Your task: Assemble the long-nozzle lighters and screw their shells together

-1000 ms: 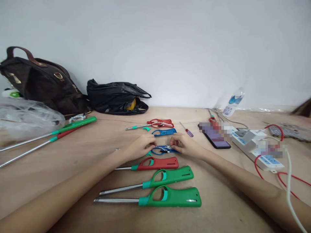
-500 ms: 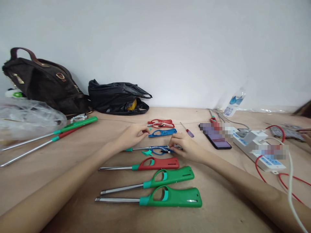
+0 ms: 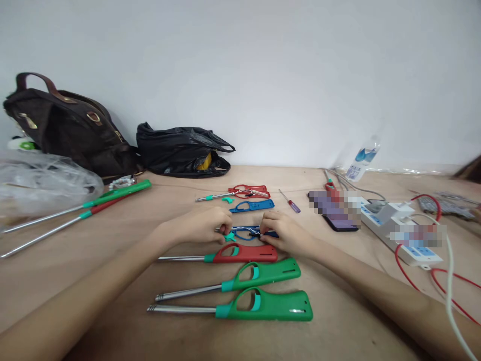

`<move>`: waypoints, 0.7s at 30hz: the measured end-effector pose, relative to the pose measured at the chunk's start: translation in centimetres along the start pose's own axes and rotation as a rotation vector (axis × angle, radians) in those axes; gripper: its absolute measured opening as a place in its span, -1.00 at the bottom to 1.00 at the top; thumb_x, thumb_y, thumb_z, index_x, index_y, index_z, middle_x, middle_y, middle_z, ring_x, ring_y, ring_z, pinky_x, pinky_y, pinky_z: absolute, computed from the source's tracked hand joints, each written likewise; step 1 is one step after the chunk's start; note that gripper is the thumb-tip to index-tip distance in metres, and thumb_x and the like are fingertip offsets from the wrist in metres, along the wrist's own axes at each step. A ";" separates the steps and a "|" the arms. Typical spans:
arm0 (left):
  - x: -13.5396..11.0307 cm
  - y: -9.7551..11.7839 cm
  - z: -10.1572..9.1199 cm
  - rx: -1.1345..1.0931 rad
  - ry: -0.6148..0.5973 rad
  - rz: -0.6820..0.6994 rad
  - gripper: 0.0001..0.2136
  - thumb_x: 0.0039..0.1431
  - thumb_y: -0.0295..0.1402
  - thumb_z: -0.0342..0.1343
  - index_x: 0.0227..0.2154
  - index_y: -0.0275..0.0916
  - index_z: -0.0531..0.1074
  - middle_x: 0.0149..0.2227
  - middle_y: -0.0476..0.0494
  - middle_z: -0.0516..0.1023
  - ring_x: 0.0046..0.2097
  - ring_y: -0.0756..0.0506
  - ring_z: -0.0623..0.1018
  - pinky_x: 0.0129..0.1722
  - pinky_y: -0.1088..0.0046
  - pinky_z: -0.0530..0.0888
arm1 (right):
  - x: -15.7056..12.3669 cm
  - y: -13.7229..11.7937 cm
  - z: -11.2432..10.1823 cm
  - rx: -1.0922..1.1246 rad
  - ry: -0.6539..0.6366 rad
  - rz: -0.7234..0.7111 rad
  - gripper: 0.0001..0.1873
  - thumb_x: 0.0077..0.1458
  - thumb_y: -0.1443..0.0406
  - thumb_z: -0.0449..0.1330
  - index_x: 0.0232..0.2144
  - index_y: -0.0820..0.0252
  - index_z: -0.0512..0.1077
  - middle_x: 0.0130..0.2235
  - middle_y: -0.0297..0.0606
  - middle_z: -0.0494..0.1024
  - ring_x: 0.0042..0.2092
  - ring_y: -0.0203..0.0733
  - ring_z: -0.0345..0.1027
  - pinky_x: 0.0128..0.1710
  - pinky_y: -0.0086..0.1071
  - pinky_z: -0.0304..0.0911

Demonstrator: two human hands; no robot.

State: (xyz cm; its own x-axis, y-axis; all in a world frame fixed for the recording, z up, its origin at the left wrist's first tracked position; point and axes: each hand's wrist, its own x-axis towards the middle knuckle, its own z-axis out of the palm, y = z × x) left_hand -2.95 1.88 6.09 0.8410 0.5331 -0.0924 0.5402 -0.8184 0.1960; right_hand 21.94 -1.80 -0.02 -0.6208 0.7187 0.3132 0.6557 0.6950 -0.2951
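Observation:
An opened blue gas lighter (image 3: 246, 233) lies on the table with its white wires and inner parts exposed. My left hand (image 3: 206, 224) is closed at its barrel end, fingertips pinching a small teal trigger (image 3: 230, 236); the hand covers most of the metal barrel. At the handle end, my right hand (image 3: 285, 231) has its fingers closed on the lighter's body. Just beyond lies a loose blue handle half (image 3: 252, 205). Farther back is an opened red lighter (image 3: 250, 191) with a second teal trigger (image 3: 228, 199) beside it. A whole red lighter (image 3: 244, 253) lies nearer me.
Two green lighters (image 3: 276, 271) lie in front. A screwdriver (image 3: 289, 201), phone (image 3: 334, 213) and power strip (image 3: 409, 245) with cables are on the right, a bottle (image 3: 363, 160) behind. Bags (image 3: 180, 150) and more lighters (image 3: 124, 190) occupy the left. Another person's hand shows far right.
My left hand has come back toward me from beside the blue handle half to the opened blue lighter's barrel end. My right hand has lowered slightly onto its handle end.

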 end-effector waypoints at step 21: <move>1.6 0.1 3.0 0.162 0.226 -0.030 -0.80 0.22 -0.37 0.06 -0.51 -0.27 0.41 -0.39 -0.14 0.48 -0.32 -0.12 0.44 -0.36 0.43 0.27 | 0.0 -0.3 0.9 0.355 0.110 0.275 -0.91 0.09 0.45 0.16 -0.41 0.20 0.35 -0.38 -0.31 0.42 -0.34 -0.25 0.29 -0.32 -0.38 0.20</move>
State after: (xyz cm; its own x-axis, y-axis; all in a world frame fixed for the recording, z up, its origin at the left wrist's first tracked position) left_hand -1.45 2.06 3.07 0.8064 0.5774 0.1276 0.5780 -0.8152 0.0364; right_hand 21.36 -1.95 -0.72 -0.3828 0.8841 0.2681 0.5903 0.4573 -0.6651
